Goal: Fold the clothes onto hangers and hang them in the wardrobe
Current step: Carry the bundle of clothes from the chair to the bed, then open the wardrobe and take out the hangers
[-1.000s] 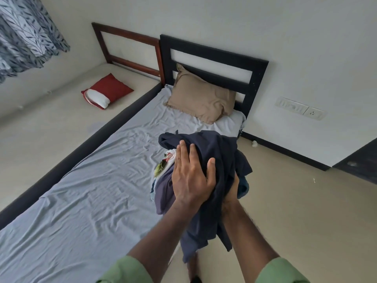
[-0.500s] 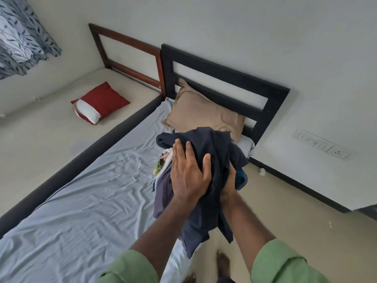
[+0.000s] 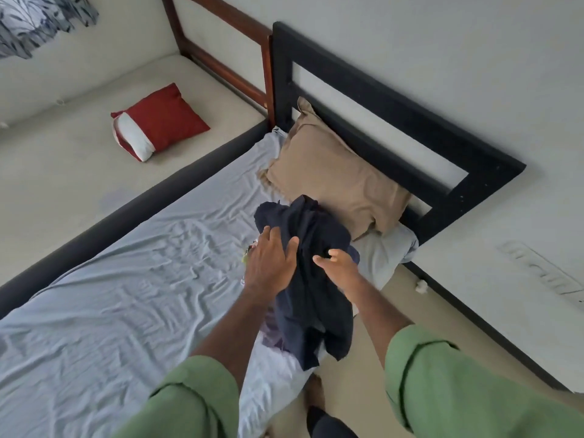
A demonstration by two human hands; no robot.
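A bundle of clothes (image 3: 311,279), mostly dark navy cloth with slips of lighter and green fabric showing at its left edge, sits at the right edge of the bed (image 3: 132,295), just near of the tan pillow (image 3: 335,181). Its lower end drapes over the side of the mattress toward the floor (image 3: 363,358).

The left hand (image 3: 271,263) lies flat on the left side of the bundle, fingers straight and spread, pressing the cloth rather than gripping it. The right hand (image 3: 338,263) is at the bundle's right side with fingers loosely extended and the thumb out; whether it touches the cloth cannot be told. Both forearms come in from rolled green sleeves (image 3: 442,390) at the near edge.

The bed carries a wrinkled pale blue sheet, and the tan pillow leans against a black headboard (image 3: 395,112) at the far end. To the left, beside a dark rail, lies a second cream mattress (image 3: 63,159) with a red cushion (image 3: 164,118) whose white inner shows at one end, and a brown wooden headboard (image 3: 221,52) behind it. A patterned curtain (image 3: 38,20) hangs at the far left. A switch plate (image 3: 540,270) on the right wall is blurred.
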